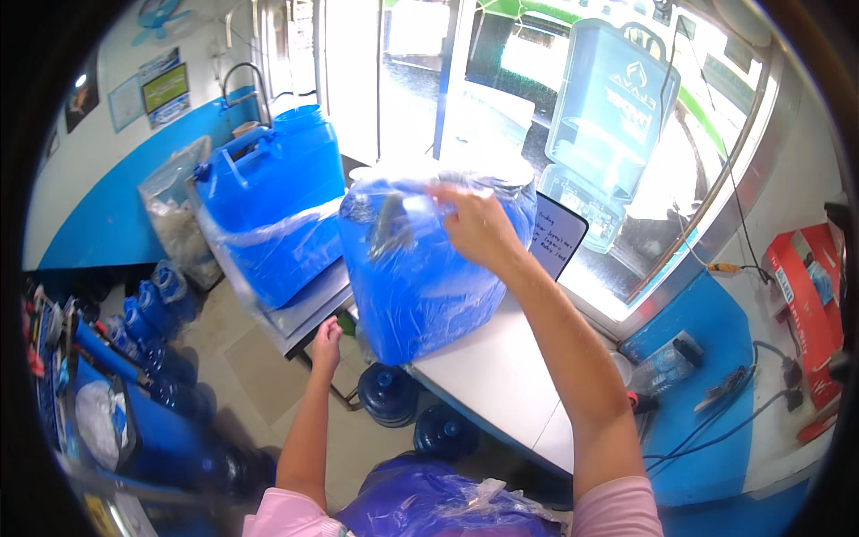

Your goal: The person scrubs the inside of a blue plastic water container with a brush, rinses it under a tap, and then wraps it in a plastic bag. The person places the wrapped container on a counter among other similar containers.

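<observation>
A blue plastic water container (429, 295), covered in clear plastic film, stands on the corner of a white counter (490, 362). My right hand (476, 225) is at its top, index finger stretched across the film; whether the fingers pinch it is not clear. My left hand (327, 346) hovers in front of the container's lower left edge, apart from it and holding nothing, with its fingers loosely bent. Left of these, a second blue container (282, 181) with an uncapped mouth rests on a metal stand (315, 302), film around its lower part.
Round blue water bottles (388, 396) sit on the floor under the counter. Several smaller blue bottles (141, 315) line the left. A curved faucet (258, 84) rises behind the second container. A whiteboard (558, 231) with writing leans near the window. Cables (711, 429) hang at right.
</observation>
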Demonstrator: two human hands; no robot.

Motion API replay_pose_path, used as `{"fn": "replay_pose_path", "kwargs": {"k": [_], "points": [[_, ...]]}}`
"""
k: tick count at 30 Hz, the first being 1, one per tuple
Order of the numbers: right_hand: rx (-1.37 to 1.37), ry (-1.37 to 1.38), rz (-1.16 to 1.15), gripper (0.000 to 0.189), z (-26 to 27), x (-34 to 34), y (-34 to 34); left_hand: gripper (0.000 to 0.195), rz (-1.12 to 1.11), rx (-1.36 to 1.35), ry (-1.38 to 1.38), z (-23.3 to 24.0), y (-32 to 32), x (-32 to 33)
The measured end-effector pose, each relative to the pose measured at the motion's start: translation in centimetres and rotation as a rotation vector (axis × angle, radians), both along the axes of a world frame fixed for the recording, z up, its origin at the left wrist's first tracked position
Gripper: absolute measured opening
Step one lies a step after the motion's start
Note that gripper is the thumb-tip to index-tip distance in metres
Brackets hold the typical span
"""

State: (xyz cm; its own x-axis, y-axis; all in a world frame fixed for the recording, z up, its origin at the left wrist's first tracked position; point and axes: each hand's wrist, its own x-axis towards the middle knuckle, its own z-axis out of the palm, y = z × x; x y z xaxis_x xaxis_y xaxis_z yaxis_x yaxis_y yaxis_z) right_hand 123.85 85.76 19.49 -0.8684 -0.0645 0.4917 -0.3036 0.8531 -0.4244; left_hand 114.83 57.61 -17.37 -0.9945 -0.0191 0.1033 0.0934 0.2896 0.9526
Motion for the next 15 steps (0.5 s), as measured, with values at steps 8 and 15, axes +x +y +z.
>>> {"fn": "replay_pose_path", "kwargs": {"k": [8,15], "points": [[-0.649,0.025,0.022,0.027,0.3,-0.1,1.9,0.038,-0.247,0.477,-0.353,-3.7,6.9,-11.3],[-0.632,-0.048,-0.104,0.02,2.9,3.1,3.9,0.038,-0.474,0.371,-0.436,-2.7,5.3,-7.1]]}}
